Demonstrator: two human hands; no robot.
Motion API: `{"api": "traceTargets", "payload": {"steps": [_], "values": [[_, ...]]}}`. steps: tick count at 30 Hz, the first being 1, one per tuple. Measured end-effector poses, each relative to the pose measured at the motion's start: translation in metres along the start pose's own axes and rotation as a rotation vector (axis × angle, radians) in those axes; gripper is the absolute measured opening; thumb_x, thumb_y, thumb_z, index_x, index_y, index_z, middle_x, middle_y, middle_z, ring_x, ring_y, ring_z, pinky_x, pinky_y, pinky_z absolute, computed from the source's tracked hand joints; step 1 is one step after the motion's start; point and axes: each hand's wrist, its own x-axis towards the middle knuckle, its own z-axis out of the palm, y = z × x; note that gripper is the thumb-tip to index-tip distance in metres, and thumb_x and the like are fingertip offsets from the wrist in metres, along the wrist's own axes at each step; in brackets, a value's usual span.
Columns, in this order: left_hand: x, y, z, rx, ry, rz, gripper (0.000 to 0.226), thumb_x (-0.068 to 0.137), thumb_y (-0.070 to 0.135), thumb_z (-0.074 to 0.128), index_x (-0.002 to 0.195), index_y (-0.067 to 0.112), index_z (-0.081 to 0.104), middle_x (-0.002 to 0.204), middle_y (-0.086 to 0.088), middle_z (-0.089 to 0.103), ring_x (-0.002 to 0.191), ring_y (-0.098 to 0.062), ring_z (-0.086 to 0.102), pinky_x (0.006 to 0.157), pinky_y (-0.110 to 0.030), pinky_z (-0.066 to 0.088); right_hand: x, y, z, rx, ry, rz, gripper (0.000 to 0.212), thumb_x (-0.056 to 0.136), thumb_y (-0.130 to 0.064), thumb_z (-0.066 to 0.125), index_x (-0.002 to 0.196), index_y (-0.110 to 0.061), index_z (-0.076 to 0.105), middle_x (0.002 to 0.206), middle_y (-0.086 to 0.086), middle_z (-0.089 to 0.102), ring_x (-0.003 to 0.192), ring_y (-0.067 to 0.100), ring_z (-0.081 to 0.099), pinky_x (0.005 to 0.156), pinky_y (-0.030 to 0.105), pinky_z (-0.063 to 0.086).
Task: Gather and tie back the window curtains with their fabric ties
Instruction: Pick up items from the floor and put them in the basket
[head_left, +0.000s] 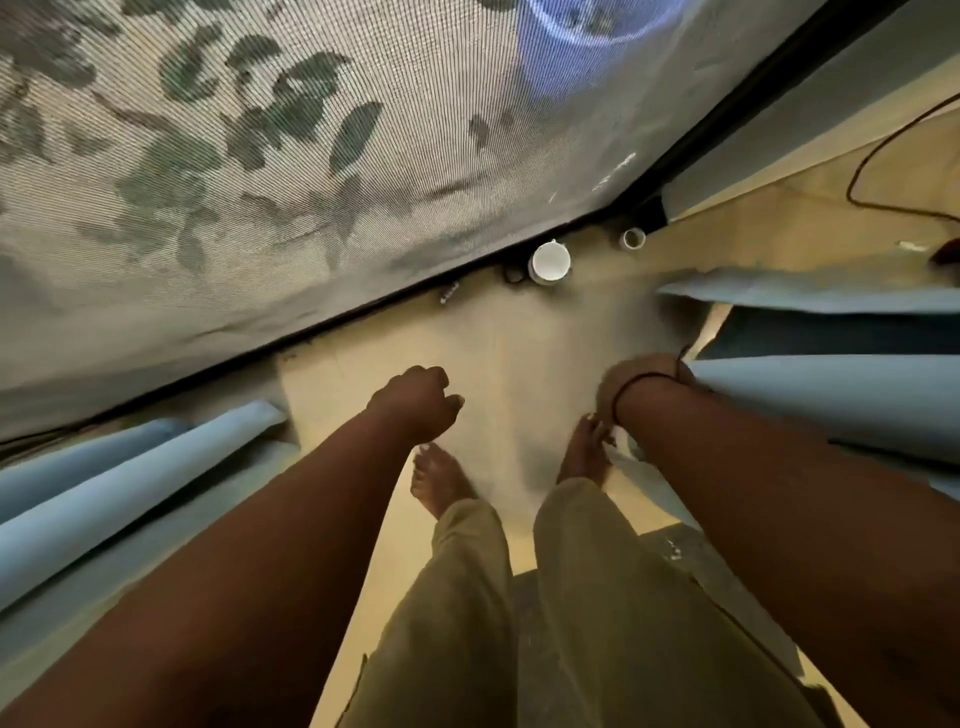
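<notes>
Left hand (415, 402) curled in a loose fist, holding nothing; right hand (644, 382) at the edge of the right blue curtain (810, 400), grip unclear; left blue curtain (130, 493) hanging apart, white cup (549, 261) on floor by window screen (234, 156)

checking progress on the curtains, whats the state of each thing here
left hand: fingers curled, holding nothing, apart from the curtains
right hand: at the edge of the right curtain; grip hidden
left curtain: hanging in loose folds, no tie showing
right curtain: hanging in loose folds, no tie showing
window screen: uncovered between the curtains
white cup: upright on the floor by the window frame
</notes>
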Motion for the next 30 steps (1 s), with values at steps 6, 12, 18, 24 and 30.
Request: {"api": "traceTargets", "payload": {"steps": [6,12,18,24,30], "values": [[0.05,-0.015,0.006,-0.051,0.042,-0.038,0.048,0.095,0.042,0.049,0.136,0.016,0.045,0.137,-0.01,0.048,0.121,-0.029,0.05,0.098,-0.039,0.043,-0.127,-0.017,-0.184,-0.034,0.257,-0.263,0.033,0.088,-0.018,0.043,0.117,-0.016,0.058,0.125,0.008,0.059,0.113,0.028,0.056,0.089,0.036,0.044],[0.116,-0.018,0.019,-0.148,0.141,-0.074,0.049,0.094,0.039,0.053,0.135,0.014,0.046,0.137,-0.011,0.05,0.122,-0.029,0.05,0.097,-0.035,0.041,-0.043,0.002,-0.185,0.17,0.369,-0.221,0.032,0.086,-0.015,0.045,0.114,-0.013,0.061,0.122,0.012,0.06,0.111,0.033,0.057,0.088,0.035,0.044],[0.178,-0.022,0.032,-0.195,0.201,-0.117,0.047,0.094,0.037,0.054,0.133,0.011,0.049,0.133,-0.013,0.054,0.119,-0.028,0.053,0.094,-0.033,0.041,0.028,0.021,-0.177,0.388,0.399,-0.14,0.033,0.089,-0.016,0.047,0.119,-0.016,0.058,0.128,0.016,0.056,0.115,0.036,0.055,0.095,0.041,0.045],[0.235,-0.012,0.037,-0.178,0.235,-0.178,0.056,0.094,0.04,0.053,0.137,0.007,0.044,0.135,-0.015,0.052,0.122,-0.032,0.05,0.094,-0.034,0.042,0.09,0.011,-0.172,0.545,0.431,-0.089,0.032,0.092,-0.021,0.047,0.122,-0.015,0.057,0.13,0.016,0.054,0.118,0.036,0.053,0.098,0.04,0.044],[0.286,-0.01,0.045,-0.292,0.304,-0.222,0.049,0.09,0.044,0.056,0.125,0.01,0.054,0.118,-0.015,0.063,0.106,-0.036,0.059,0.081,-0.033,0.045,0.138,-0.007,-0.166,0.755,0.405,-0.141,0.029,0.09,-0.033,0.058,0.101,-0.008,0.066,0.11,0.013,0.062,0.105,0.025,0.058,0.085,0.033,0.044]]}}
